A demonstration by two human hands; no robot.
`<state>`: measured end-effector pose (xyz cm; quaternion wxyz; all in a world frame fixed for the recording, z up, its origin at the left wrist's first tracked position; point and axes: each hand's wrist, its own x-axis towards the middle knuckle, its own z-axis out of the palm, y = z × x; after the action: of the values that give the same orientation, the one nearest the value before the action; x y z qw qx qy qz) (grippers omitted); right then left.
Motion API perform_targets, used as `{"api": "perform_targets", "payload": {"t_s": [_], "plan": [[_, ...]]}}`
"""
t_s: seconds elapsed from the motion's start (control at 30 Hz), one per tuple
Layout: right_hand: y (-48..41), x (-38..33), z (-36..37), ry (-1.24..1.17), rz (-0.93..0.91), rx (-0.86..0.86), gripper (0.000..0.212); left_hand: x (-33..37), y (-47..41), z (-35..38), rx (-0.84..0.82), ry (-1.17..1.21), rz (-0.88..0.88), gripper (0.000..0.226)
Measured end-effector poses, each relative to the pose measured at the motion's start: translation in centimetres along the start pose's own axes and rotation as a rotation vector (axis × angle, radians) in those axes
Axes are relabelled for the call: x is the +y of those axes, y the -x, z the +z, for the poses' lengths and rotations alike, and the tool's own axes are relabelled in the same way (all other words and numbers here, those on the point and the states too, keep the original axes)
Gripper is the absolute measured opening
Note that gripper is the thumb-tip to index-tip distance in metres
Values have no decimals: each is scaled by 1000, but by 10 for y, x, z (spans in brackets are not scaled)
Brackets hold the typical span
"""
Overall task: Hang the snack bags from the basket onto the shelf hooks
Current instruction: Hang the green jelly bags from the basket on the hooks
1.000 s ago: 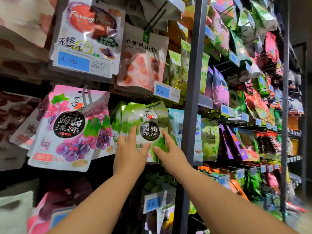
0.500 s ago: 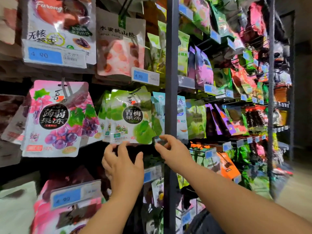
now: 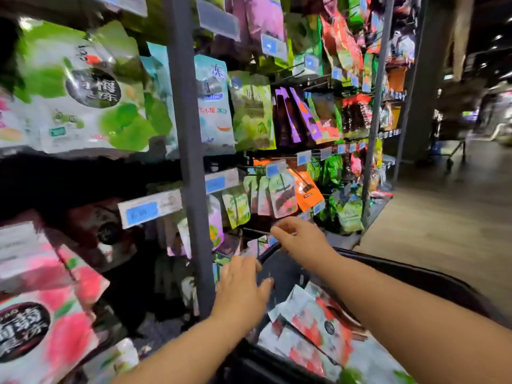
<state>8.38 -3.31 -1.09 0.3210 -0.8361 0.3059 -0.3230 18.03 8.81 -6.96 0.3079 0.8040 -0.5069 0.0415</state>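
Observation:
A black basket (image 3: 415, 275) sits low at the right with several red-and-white snack bags (image 3: 313, 325) lying in it. My left hand (image 3: 243, 292) hovers over the basket's near left edge, fingers apart and empty. My right hand (image 3: 302, 239) is above the basket's far rim, fingers loosely spread, holding nothing. A green plum jelly bag (image 3: 83, 90) hangs on the shelf hooks at upper left. The view is motion-blurred.
A grey shelf upright (image 3: 188, 162) stands just left of my hands. Hooks full of hanging bags and blue price tags (image 3: 149, 207) cover the shelving. Pink jelly bags (image 3: 41, 314) hang at lower left. The aisle floor (image 3: 443, 217) opens to the right.
Both hands have left the green bag on its hook and dropped down and right toward the basket. The view has swung downward, bringing the basket into sight.

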Motion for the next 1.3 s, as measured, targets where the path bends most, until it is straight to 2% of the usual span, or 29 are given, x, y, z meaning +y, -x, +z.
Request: {"api": "perform_targets", "payload": {"t_s": [0.13,0.23,0.5,0.6,0.87,1.03,1.3], "plan": [[17,70,-2,83,132,-31,13,-1,7,43,-175,-60,77,28],[26,113,-3,194,179,-103,20,0,3,60,-269,-59,114,26],[56,202,-2,280,402,-204,21,8,-1,96,-456,-111,209,31],[65,219,-13,391,394,-314,23,10,2,101,-500,-158,255,36],[96,243,-31,438,551,-202,15,9,32,101,-658,-136,219,31],[128,244,-35,425,643,-149,14,12,55,103,-658,-98,224,31],[142,228,-34,524,702,-327,33,15,63,90,-526,-114,235,34]]}}
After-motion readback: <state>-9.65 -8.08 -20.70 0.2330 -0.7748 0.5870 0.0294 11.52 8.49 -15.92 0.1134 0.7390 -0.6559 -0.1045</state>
